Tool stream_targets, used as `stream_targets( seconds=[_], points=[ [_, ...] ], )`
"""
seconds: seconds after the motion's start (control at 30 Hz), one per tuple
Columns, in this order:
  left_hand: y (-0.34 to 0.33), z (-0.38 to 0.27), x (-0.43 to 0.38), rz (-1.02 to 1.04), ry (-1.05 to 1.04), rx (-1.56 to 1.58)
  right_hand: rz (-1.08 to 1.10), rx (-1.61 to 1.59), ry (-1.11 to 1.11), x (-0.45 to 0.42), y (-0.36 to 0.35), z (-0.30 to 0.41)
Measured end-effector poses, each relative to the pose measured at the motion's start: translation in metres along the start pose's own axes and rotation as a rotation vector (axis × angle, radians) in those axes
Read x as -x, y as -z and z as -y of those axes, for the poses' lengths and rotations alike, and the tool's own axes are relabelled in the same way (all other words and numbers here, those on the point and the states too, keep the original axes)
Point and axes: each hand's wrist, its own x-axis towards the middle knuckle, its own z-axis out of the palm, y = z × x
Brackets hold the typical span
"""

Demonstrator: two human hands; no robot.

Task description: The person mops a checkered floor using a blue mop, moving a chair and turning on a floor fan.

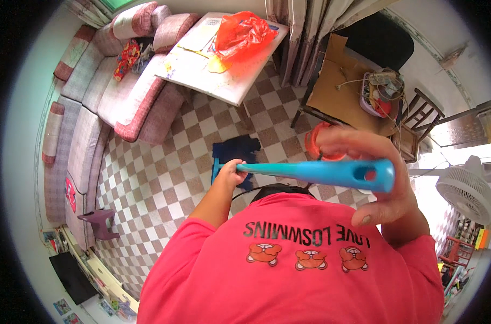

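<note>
A blue and teal mop handle (296,170) runs across in front of my chest. My left hand (232,172) is closed around its thinner lower part. Below that hand, a dark navy mop head (235,150) lies on the checkered floor, its blue frame (216,167) partly showing at the side. Near the handle's thick end, which has a hanging hole, my right hand (397,178) is spread, fingers to one side and thumb to the other. The handle passes in front of its palm; whether they touch is unclear. A red object (316,139) is partly hidden by the fingers.
A white table (237,89) bears a red plastic bag (245,36). A sectional sofa (120,101) lines the left, with a purple stool (99,222) nearby. At right are a cardboard-topped table (334,89) with a filled basket (365,99), a wooden chair (407,139) and a white fan (466,192).
</note>
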Motion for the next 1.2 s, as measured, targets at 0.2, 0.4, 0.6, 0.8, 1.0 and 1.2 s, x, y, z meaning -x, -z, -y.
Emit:
stream_targets(
  seconds=[0.2,0.4,0.6,0.8,1.0,1.2],
  points=[
    [-0.001,0.078,0.003,-0.091,-0.076,-0.017,0.321,-0.234,0.099,0.082,0.021,0.0],
    [-0.033,0.204,0.057,0.083,-0.116,-0.066,-0.331,-0.261,0.143,0.22,0.046,0.068],
    [-0.098,0.326,0.111,0.324,0.091,-0.076,-0.971,-0.181,0.449,0.396,0.077,0.158],
    [-0.122,0.365,0.159,0.418,0.084,-0.214,-0.892,-0.269,0.464,0.494,0.091,0.189],
    [-0.144,0.367,0.182,0.524,0.05,-0.223,-1.256,-0.192,0.533,0.517,0.097,0.203],
    [-0.205,0.33,0.197,0.554,0.049,-0.178,-0.947,0.059,0.434,0.503,0.124,0.198]
  ],
)
